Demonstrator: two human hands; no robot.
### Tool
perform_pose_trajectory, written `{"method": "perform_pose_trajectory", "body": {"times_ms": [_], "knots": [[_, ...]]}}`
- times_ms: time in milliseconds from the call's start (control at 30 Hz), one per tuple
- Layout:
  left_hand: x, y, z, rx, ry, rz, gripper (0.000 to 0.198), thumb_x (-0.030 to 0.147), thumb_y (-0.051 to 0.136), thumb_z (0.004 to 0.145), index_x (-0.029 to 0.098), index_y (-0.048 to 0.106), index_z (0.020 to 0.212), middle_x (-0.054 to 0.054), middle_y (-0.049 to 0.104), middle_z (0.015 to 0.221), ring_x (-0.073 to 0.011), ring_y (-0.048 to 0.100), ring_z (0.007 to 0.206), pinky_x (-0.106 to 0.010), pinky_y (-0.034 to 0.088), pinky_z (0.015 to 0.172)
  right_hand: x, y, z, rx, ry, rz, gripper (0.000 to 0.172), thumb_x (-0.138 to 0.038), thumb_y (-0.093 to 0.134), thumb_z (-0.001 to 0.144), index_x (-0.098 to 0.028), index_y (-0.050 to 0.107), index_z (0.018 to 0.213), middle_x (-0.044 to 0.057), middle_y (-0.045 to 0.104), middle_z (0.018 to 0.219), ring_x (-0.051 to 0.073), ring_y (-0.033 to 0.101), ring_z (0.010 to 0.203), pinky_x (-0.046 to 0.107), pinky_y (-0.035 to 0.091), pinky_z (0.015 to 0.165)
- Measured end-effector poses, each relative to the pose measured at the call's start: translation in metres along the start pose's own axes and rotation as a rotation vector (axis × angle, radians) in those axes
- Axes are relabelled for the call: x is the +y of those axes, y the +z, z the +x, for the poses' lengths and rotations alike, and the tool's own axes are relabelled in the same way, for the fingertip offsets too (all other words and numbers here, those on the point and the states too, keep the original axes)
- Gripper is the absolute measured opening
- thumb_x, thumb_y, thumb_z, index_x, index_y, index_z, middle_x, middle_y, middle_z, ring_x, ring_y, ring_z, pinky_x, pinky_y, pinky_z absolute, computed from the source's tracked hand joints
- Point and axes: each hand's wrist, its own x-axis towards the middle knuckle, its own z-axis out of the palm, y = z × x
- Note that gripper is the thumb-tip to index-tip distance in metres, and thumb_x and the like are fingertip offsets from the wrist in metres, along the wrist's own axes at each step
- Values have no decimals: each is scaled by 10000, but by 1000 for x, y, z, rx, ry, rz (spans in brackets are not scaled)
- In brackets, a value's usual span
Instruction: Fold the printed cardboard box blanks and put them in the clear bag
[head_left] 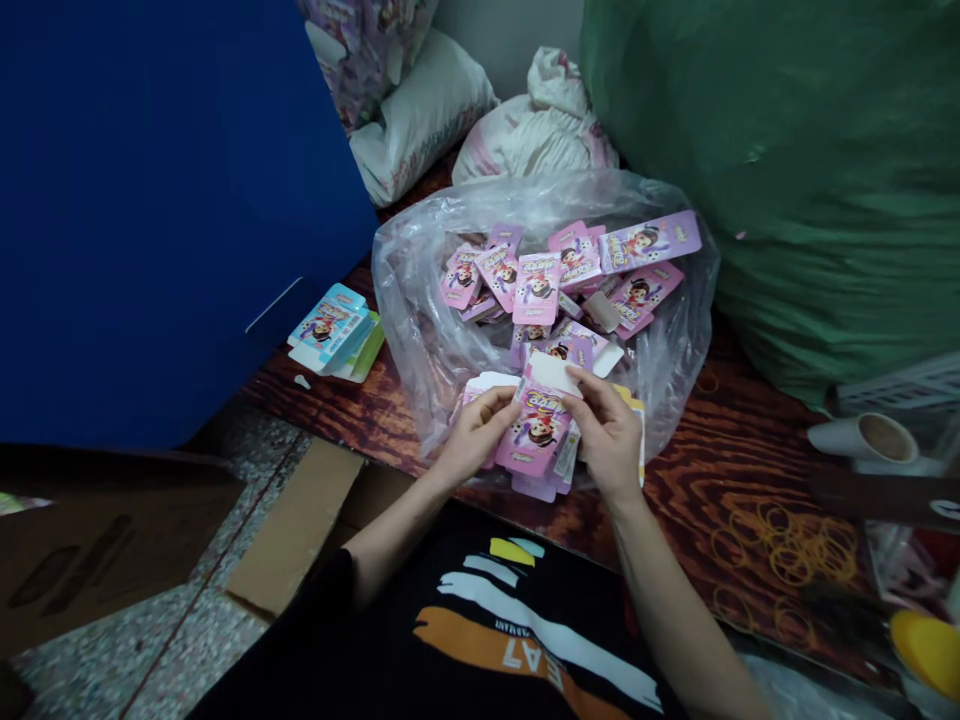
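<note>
Between my two hands is a pink and purple printed carton (538, 425) with a cartoon figure, its white inner flap standing up at the top. My left hand (480, 430) pinches the carton's left edge between thumb and fingers. On the opposite side, my right hand (609, 432) grips the upper right edge near the flap. Beneath and just beyond them lies a clear plastic bag (409, 290), spread wide, with several similar pink and purple cartons (537, 285) piled loosely in it. More cartons lie under the held one, partly hidden by my hands.
Blue cartons (330, 328) lie on the wooden table (697, 440) at left, beside a blue panel (165, 220). A large green sack (795, 180) bulges at right. Rubber bands (795, 545) and a paper cup (862, 438) are at the right. White sacks (424, 110) stand behind.
</note>
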Motion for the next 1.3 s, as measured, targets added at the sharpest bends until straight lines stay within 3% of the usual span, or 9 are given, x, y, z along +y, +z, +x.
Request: {"method": "perform_pose_trajectory", "body": {"times_ms": [133,267,367,500,600,700,967,1200,1300], "knots": [[11,-7,-10,-65,212,280,569,441,645,936,205,529,1440,-93,720,1149,-213,675,1016,-309,538,868,2,-7,1,41,12,47,291,-429,766,800,-256,644,1000,12,672,843,186,644,785,304,523,723],[22,-15,-15,-160,359,503,396,297,581,974,210,598,1360,-103,685,1247,-229,641,1128,-352,497,990,-1,-16,7,-134,-11,9,255,-445,777,784,-232,644,741,5,626,715,171,582,690,295,477,656],[23,-18,-14,-227,238,424,337,289,595,960,203,591,1286,-72,685,1099,-169,663,901,-277,525,795,-6,-18,12,-210,13,26,221,-423,766,796,-233,653,782,-8,609,707,159,561,667,288,460,638],[20,-15,-11,-190,93,194,452,326,662,916,234,469,1314,-36,633,1043,-115,634,758,-221,485,669,-14,-17,16,-218,36,50,348,-425,701,863,-276,656,1174,-8,640,815,172,594,728,302,484,681],[17,-14,-9,-174,68,136,571,334,692,891,255,390,1369,-34,625,1047,-112,637,745,-223,489,674,-16,-17,16,-304,-43,-19,204,-424,688,885,-255,727,993,27,699,904,203,643,860,336,505,796],[15,-19,-7,-223,97,298,585,308,657,914,256,381,1427,-51,646,1051,-145,658,772,-253,505,692,-12,-14,13,-319,-36,27,219,-441,729,859,-233,697,798,39,732,948,217,663,942,354,514,870],[16,-26,-5,-337,169,600,568,245,585,950,268,404,1488,-50,649,1022,-193,662,901,-291,518,765,-1,-15,17,-280,218,128,381,-527,880,655,-204,699,749,-3,666,668,132,575,587,261,474,551],[11,-25,-6,-325,87,497,569,289,596,946,258,392,1476,-59,637,1073,-127,590,707,-245,463,634,-5,-23,18,-385,158,90,348,-523,868,683,-201,737,666,58,753,769,196,682,736,322,546,697],[10,-24,-5,-292,55,425,567,279,599,930,239,394,1458,-50,617,1046,-117,574,690,-239,458,631,0,-24,13,-372,139,101,288,-511,834,742,-227,792,767,60,784,857,212,714,828,336,564,776]]}}
